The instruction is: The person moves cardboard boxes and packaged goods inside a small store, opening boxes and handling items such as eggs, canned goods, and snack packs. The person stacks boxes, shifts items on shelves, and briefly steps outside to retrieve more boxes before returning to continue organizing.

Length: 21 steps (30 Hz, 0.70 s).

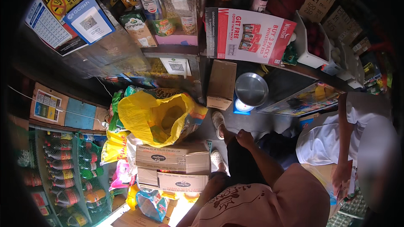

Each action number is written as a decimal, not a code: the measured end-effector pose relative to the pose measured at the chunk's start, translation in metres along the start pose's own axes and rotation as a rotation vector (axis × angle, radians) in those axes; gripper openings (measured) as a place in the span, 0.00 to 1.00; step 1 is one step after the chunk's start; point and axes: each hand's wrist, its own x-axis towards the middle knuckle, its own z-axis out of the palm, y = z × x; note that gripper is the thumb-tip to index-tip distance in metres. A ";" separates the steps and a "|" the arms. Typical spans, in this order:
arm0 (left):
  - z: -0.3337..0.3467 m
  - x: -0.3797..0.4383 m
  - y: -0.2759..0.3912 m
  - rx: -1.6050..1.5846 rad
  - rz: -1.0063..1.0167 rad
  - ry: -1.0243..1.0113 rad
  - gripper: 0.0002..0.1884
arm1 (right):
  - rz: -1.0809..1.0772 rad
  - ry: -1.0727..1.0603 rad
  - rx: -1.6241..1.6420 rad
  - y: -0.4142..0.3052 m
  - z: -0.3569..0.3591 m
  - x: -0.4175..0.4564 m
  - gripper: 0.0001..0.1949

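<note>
My right hand (245,138) rests by my right knee with its fingers curled, and nothing shows in it. My left hand (219,179) lies in shadow near my left knee; its fingers are too dark to make out. Just left of it are stacked Lucky Me! cardboard cartons (172,160). Beyond them a large yellow plastic sack (135,107) gapes, its mouth folded back and its inside in shade. On the floor ahead are a dial scale (243,105) with a round metal pan (251,89) and a brown cardboard box (221,83).
At the right, another person in a white shirt (318,138) holds something flat in a hand (340,181). Netted bottle racks (64,176) line the left side. A counter carries a Winston sign (252,36) and white bins (312,44). Packed bags (115,148) flank the cartons.
</note>
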 end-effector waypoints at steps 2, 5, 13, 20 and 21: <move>-0.011 -0.004 0.024 0.023 0.019 0.023 0.17 | -0.028 0.088 0.104 0.028 -0.007 -0.002 0.14; -0.049 0.010 0.017 0.114 0.319 0.103 0.15 | 0.058 0.090 0.116 0.079 -0.019 -0.010 0.15; -0.113 0.027 0.013 0.203 0.297 0.271 0.12 | 0.143 -0.421 -0.262 0.124 -0.058 -0.079 0.13; -0.103 0.026 -0.001 0.180 0.377 0.422 0.14 | 0.683 -0.260 0.433 0.117 -0.063 -0.058 0.20; -0.099 0.024 0.001 0.144 0.348 0.398 0.14 | 0.687 -0.255 0.457 0.118 -0.061 -0.047 0.20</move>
